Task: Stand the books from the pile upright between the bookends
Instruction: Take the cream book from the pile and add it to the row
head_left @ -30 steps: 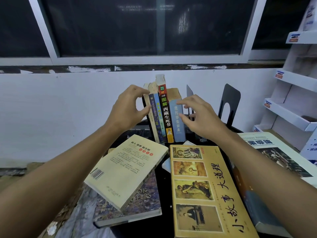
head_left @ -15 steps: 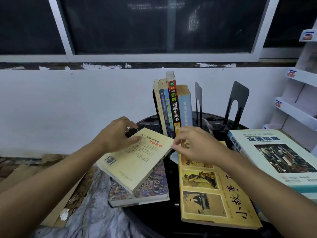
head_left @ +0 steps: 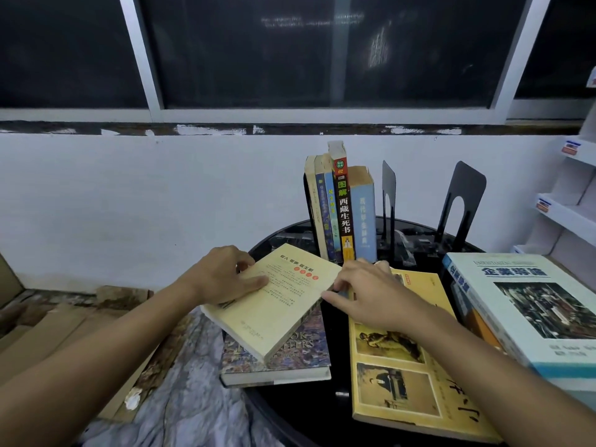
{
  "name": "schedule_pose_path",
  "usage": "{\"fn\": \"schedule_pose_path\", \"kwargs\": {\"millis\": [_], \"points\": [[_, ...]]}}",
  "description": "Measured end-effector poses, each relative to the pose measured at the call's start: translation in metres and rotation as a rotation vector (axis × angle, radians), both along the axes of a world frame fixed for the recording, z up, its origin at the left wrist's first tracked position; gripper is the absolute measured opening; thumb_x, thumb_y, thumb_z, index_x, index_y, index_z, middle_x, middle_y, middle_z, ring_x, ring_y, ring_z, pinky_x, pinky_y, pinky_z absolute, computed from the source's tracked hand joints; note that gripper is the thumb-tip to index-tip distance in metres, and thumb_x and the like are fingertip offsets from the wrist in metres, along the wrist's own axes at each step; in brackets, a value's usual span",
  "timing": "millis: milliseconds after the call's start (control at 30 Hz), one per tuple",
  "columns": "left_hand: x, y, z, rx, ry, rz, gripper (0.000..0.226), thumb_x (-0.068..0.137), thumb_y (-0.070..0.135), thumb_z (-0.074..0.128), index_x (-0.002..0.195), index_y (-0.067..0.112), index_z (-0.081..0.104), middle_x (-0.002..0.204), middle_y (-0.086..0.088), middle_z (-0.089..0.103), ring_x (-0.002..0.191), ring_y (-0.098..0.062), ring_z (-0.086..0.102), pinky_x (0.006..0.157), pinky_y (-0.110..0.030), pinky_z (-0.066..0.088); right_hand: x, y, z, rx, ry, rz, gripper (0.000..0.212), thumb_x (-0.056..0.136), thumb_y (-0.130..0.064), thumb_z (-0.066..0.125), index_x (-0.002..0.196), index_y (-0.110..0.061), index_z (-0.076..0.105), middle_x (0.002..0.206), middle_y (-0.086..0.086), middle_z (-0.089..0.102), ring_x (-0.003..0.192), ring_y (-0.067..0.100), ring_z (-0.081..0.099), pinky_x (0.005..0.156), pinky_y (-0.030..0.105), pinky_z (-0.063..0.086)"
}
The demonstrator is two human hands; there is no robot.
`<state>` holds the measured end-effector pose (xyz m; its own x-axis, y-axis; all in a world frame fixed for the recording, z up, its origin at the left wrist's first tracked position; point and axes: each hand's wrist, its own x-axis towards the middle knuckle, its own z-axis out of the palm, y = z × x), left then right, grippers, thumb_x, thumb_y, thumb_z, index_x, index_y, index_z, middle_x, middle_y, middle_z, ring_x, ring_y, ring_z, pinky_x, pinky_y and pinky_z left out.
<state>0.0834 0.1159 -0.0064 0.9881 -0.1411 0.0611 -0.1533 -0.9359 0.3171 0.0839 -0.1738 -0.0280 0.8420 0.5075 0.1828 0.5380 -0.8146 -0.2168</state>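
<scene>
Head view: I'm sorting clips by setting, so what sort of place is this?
Probably a shop's back room or storage corner: white display shelves with label tags on the right, flattened cardboard on the floor, and a round black table.

Round glossy black table (head_left: 322, 414) is holding a row of upright paperbacks (head_left: 343, 214) at the back, black metal bookends (head_left: 469, 179) standing just right of them, thick dark-covered book (head_left: 290, 359) lying front-left, big yellow picture-cover book (head_left: 396, 382) lying beside it.

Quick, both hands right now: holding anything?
Left hand: grips the cream book at its far corner.
Right hand: pinches the same book's right edge.
</scene>
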Motion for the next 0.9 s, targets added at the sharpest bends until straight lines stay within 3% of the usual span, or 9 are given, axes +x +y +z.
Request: {"fn": "schedule_pose_path", "kwargs": {"millis": [100, 233, 367, 433, 567, 667, 767, 833, 900], "points": [[-0.003, 0.002, -0.001, -0.017, 0.025, 0.027, 0.040, 0.089, 0.060, 0.065, 0.106, 0.026, 0.077, 0.100, 0.005, 0.075, 0.083, -0.010, 0.070, 0.079, -0.039, 0.059, 0.004, 0.004, -0.001, 0.031, 0.015, -0.018, 0.042, 0.098, -0.062, 0.044, 0.087, -0.028, 0.065, 0.096, -0.015, 0.052, 0.099, 0.008, 0.044, 0.093, 0.039, 0.030], [-0.012, 0.003, -0.001, -0.055, 0.048, 0.054, 0.040, 0.088, 0.058, 0.068, 0.105, 0.023, 0.078, 0.099, 0.003, 0.077, 0.082, -0.012, 0.072, 0.076, -0.037, 0.059, 0.010, 0.008, 0.000, 0.003, 0.029, -0.027, 0.044, 0.098, -0.066, 0.039, 0.099, -0.030, 0.064, 0.101, -0.013, 0.049, 0.101, 0.009, 0.036, 0.093, 0.040, 0.030], [-0.021, 0.002, -0.005, -0.101, 0.075, 0.095, 0.034, 0.089, 0.052, 0.070, 0.097, 0.021, 0.078, 0.097, 0.000, 0.077, 0.086, -0.016, 0.072, 0.076, -0.036, 0.056, 0.018, 0.014, 0.008, -0.031, 0.057, -0.005, 0.023, 0.101, -0.061, 0.038, 0.082, -0.048, 0.044, 0.103, -0.009, 0.047, 0.104, 0.011, 0.036, 0.095, 0.041, 0.029], [-0.023, 0.003, -0.006, -0.119, 0.095, 0.100, 0.038, 0.088, 0.052, 0.071, 0.091, 0.014, 0.077, 0.096, -0.001, 0.077, 0.086, -0.018, 0.072, 0.072, -0.036, 0.057, 0.023, 0.016, 0.011, -0.041, 0.080, 0.002, 0.026, 0.102, -0.059, 0.039, 0.076, -0.053, 0.036, 0.103, -0.007, 0.047, 0.106, 0.013, 0.037, 0.094, 0.041, 0.027], [-0.027, 0.006, -0.008, -0.172, 0.150, 0.068, 0.044, 0.089, 0.050, 0.072, 0.067, 0.014, 0.059, 0.093, -0.003, 0.076, 0.087, -0.022, 0.071, 0.064, -0.027, 0.048, 0.037, 0.015, 0.010, -0.079, 0.094, -0.005, 0.026, 0.099, -0.063, 0.039, 0.088, -0.044, 0.054, 0.104, -0.006, 0.048, 0.106, 0.013, 0.040, 0.091, 0.040, 0.026], [-0.020, 0.013, -0.005, -0.171, 0.116, 0.041, 0.046, 0.088, 0.054, 0.070, 0.093, 0.009, 0.074, 0.095, -0.001, 0.076, 0.084, -0.017, 0.069, 0.064, -0.022, 0.046, 0.049, 0.013, 0.008, -0.052, 0.117, -0.037, 0.049, 0.096, -0.067, 0.039, 0.100, -0.027, 0.067, 0.103, -0.008, 0.051, 0.105, 0.011, 0.042, 0.091, 0.041, 0.028], [-0.008, 0.017, 0.000, -0.131, 0.080, 0.046, 0.044, 0.089, 0.058, 0.067, 0.109, 0.020, 0.077, 0.108, 0.009, 0.071, 0.086, -0.002, 0.063, 0.066, -0.015, 0.044, 0.057, 0.012, 0.006, 0.006, 0.114, -0.058, 0.051, 0.093, -0.071, 0.039, 0.100, -0.029, 0.067, 0.101, -0.010, 0.053, 0.105, 0.010, 0.043, 0.090, 0.041, 0.029], [0.004, 0.022, 0.000, -0.121, 0.097, 0.078, 0.059, 0.081, 0.073, 0.063, 0.115, 0.025, 0.075, 0.118, 0.009, 0.066, 0.098, -0.006, 0.060, 0.079, -0.024, 0.048, 0.061, 0.012, 0.005, 0.035, 0.122, -0.067, 0.050, 0.093, -0.072, 0.040, 0.100, -0.030, 0.067, 0.100, -0.012, 0.053, 0.105, 0.010, 0.042, 0.086, 0.039, 0.026], [0.013, 0.026, -0.002, -0.102, 0.109, 0.094, 0.090, 0.057, 0.100, 0.049, 0.113, 0.034, 0.076, 0.123, 0.012, 0.064, 0.106, -0.013, 0.060, 0.091, -0.038, 0.052, 0.064, 0.013, 0.004, 0.055, 0.138, -0.072, 0.051, 0.093, -0.072, 0.041, 0.099, -0.029, 0.067, 0.100, -0.012, 0.054, 0.106, 0.009, 0.041, 0.084, 0.039, 0.023]]}}
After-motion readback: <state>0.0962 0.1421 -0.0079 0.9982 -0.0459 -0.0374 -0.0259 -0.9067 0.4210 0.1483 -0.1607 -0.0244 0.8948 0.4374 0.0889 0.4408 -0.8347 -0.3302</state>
